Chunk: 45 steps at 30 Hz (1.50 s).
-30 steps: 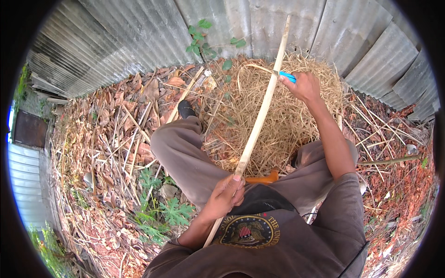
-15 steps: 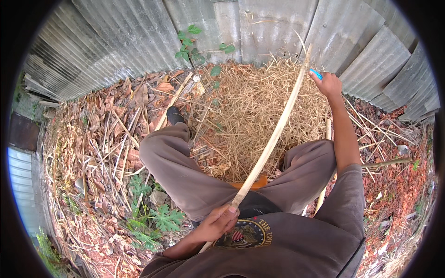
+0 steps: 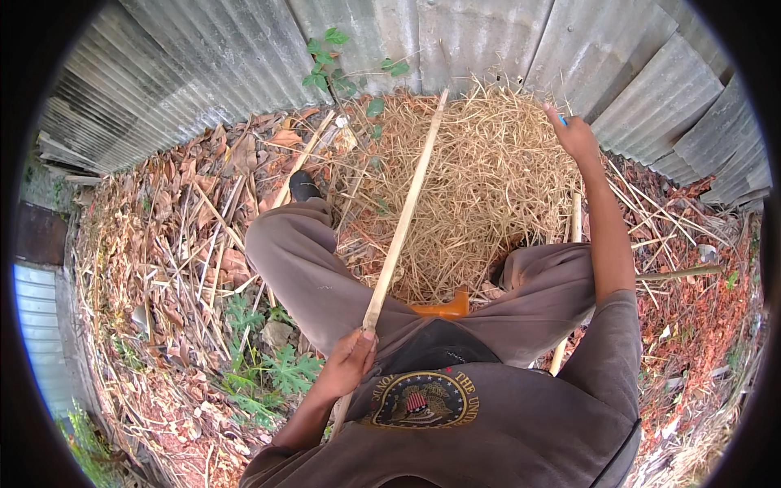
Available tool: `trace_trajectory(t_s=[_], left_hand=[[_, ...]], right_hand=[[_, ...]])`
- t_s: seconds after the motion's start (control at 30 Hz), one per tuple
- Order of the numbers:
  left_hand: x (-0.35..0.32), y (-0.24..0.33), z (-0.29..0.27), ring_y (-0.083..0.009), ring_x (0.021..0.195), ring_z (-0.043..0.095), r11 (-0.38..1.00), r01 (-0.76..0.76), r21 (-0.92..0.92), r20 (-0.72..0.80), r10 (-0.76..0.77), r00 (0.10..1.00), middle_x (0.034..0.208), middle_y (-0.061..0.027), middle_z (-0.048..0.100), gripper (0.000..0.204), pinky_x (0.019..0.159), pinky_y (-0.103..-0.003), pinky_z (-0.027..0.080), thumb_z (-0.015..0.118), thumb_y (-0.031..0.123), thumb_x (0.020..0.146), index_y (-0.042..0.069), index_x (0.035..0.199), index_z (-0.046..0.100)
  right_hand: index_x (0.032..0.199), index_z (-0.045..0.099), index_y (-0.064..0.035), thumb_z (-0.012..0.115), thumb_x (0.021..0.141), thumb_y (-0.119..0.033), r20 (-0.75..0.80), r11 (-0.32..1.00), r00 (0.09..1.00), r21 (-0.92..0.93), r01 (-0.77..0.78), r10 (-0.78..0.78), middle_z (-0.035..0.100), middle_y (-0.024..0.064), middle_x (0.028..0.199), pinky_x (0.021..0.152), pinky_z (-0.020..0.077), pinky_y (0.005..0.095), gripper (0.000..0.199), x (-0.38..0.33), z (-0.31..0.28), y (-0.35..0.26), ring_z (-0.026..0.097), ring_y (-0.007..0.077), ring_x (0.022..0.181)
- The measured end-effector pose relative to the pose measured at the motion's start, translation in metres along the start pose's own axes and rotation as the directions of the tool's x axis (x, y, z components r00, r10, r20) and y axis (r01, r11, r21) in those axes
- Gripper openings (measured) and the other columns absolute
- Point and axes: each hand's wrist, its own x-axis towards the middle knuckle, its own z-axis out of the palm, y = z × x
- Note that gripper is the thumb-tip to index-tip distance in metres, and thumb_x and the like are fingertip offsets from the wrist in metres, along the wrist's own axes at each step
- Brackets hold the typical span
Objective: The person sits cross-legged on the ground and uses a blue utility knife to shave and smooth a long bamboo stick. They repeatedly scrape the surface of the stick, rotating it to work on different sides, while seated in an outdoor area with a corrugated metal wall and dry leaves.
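Observation:
My left hand (image 3: 350,362) is closed around the lower end of a long pale stick (image 3: 403,236). The stick slants up from my lap across my left knee, and its tip lies over a pile of dry straw-like shavings (image 3: 488,187). Stretched far out to the upper right, clear of the stick, my right hand (image 3: 576,134) grips a small blue-handled tool (image 3: 561,120). Only a bit of the blue handle shows above the fingers. I am sitting with both knees spread.
A corrugated metal wall (image 3: 455,41) closes off the back, with a green plant (image 3: 325,69) at its foot. Dry leaves and loose sticks (image 3: 301,163) cover the ground. An orange object (image 3: 443,309) lies between my legs. Another pale stick (image 3: 573,220) stands by my right knee.
My right hand has drawn the blue-handled tool off the stick's upper part and out to the right. The stick's tip has swung left. My left hand keeps its grip.

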Motion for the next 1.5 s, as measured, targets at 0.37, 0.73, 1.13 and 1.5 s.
trace_trajectory(t_s=[0.37, 0.73, 1.13, 1.5], left_hand=[[0.024, 0.048, 0.01, -0.0022, 0.047, 0.035, 0.977, -0.196, -0.087, -0.259, 0.168, 0.951, 0.051, 0.0043, 0.04, 0.035, 0.044, -0.021, 0.028, 0.045, 0.028, 0.103, 0.003, 0.087, 0.062], [0.019, 0.053, 0.011, -0.0011, 0.048, 0.036, 0.962, -0.271, -0.032, -0.342, 0.245, 0.907, 0.052, 0.0063, 0.042, 0.032, 0.045, -0.02, 0.03, 0.051, 0.025, 0.101, -0.002, 0.103, 0.068], [0.023, 0.049, 0.011, 0.0011, 0.051, 0.033, 0.966, -0.259, 0.002, -0.321, 0.246, 0.915, 0.057, 0.0089, 0.039, 0.034, 0.045, -0.018, 0.028, 0.053, 0.02, 0.1, -0.002, 0.125, 0.059], [0.01, 0.052, 0.016, 0.0012, 0.052, 0.032, 0.976, -0.205, -0.069, -0.275, 0.179, 0.944, 0.059, 0.0098, 0.039, 0.031, 0.045, -0.018, 0.027, 0.052, 0.018, 0.1, 0.002, 0.125, 0.06]], right_hand=[[0.062, 0.065, -0.0091, 0.053, 0.078, -0.075, 0.074, 0.578, 0.588, 0.319, 0.751, -0.806, 0.054, 0.0096, 0.047, 0.047, 0.0462, 0.0405, 0.069, -0.196, 0.015, -0.142, 0.059, 0.0305, 0.047], [0.061, 0.066, -0.0087, 0.05, 0.075, -0.08, 0.051, 0.656, 0.663, 0.22, 0.722, -0.747, 0.051, 0.0093, 0.043, 0.043, 0.0446, 0.0401, 0.074, -0.198, 0.034, -0.15, 0.059, 0.0277, 0.044], [0.056, 0.063, -0.0065, 0.046, 0.078, -0.079, 0.009, 0.647, 0.654, 0.158, 0.746, -0.756, 0.049, 0.0102, 0.041, 0.041, 0.043, 0.0398, 0.078, -0.175, 0.042, -0.142, 0.057, 0.0273, 0.041], [0.063, 0.066, -0.0067, 0.049, 0.08, -0.075, 0.061, 0.732, 0.73, 0.117, 0.672, -0.68, 0.053, 0.0116, 0.046, 0.047, 0.0454, 0.0427, 0.073, -0.159, 0.035, -0.139, 0.058, 0.0305, 0.046]])
